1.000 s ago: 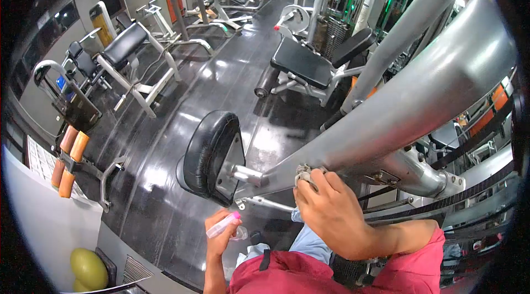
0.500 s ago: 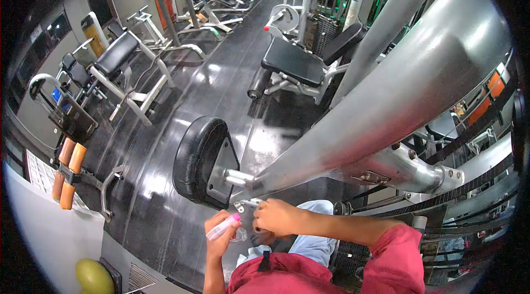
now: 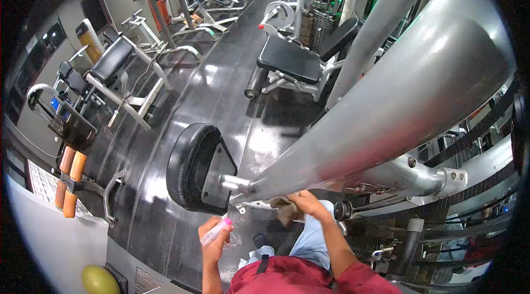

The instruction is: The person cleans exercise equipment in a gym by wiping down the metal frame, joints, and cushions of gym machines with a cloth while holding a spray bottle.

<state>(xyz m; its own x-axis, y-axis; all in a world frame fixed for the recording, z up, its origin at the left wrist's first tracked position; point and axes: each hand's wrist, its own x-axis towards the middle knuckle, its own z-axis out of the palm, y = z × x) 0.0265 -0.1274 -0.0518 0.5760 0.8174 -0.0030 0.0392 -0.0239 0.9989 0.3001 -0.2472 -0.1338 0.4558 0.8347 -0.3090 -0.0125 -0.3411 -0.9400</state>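
Left hand: in the head view, our left hand (image 3: 213, 234) had its grip closed around a clear plastic bottle with a pink cap (image 3: 212, 233).
Right hand: our right hand (image 3: 309, 205) gripped a crumpled grey-brown cloth (image 3: 285, 212).
Cloth: it hung just below the thick silver metal tube (image 3: 386, 112).
Seat pad: the rounded black padded cushion (image 3: 190, 167) stood at the tube's lower end, above our left hand in view.
Floor: glossy black flooring (image 3: 215, 95) stretched beyond.

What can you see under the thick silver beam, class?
Below the beam, the right hand, a brownish cloth and a light-blue trouser leg show. What the beam directly covers cannot be seen.
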